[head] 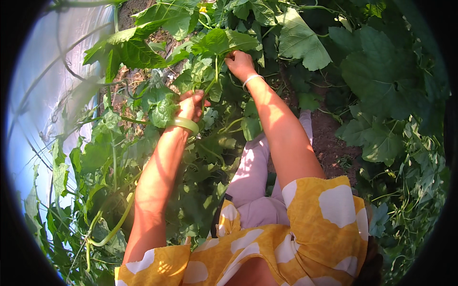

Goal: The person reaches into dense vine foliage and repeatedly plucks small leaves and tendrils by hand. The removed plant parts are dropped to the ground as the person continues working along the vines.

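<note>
My left hand (191, 105), with a pale green bangle above it, is closed around a green vine stem (211, 84) just left of centre. Up and to the right, my right hand (239, 64) has its fingertips pinched together at the base of a broad leaf (229, 40); what lies between those fingertips is mostly hidden. Between the hands the stem rises with smaller leaves on both sides. A puckered leaf (161, 106) touches the left hand's outer side.
Clear plastic sheeting (53, 71) runs along the left, crossed by blurred tendrils. Large lobed leaves (379, 78) crowd the right side. Bare soil (331, 143) shows beside my legs. A thick curved vine stem (116, 228) lies at lower left, and a yellow flower (203, 9) is at the top.
</note>
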Demonstrator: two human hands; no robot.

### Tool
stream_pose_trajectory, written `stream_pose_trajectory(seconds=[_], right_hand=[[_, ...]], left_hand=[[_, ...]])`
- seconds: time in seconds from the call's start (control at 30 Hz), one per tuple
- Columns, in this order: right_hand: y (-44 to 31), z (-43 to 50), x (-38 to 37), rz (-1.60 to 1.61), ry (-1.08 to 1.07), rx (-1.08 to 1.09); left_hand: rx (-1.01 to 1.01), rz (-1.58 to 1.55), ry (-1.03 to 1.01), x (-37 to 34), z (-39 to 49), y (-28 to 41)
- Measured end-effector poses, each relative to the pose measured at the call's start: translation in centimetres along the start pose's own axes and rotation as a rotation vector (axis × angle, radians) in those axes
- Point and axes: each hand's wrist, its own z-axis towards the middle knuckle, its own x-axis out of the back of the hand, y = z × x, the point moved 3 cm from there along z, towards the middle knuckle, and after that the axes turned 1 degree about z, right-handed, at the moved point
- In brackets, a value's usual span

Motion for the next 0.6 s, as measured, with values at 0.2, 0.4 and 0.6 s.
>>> stream_pose_trajectory(seconds=[0.2, 0.4, 0.6], right_hand=[[0.3, -2.3, -2.5, 0.777, -0.129, -0.466], [-0.7, -3.9, -7.7, 1.046, -0.180, -0.398], [-2.1, -3.8, -10.1, 0.298, 0.188, -0.174]], left_hand=[[-0.225, 0.256, -0.058, 1.1, 1.1, -1.7], [-0.927, 0.582, 0.354, 0.6, -0.9, -2.3], [-1.175, 0.497, 0.170, -5.1, -8.8, 0.0]])
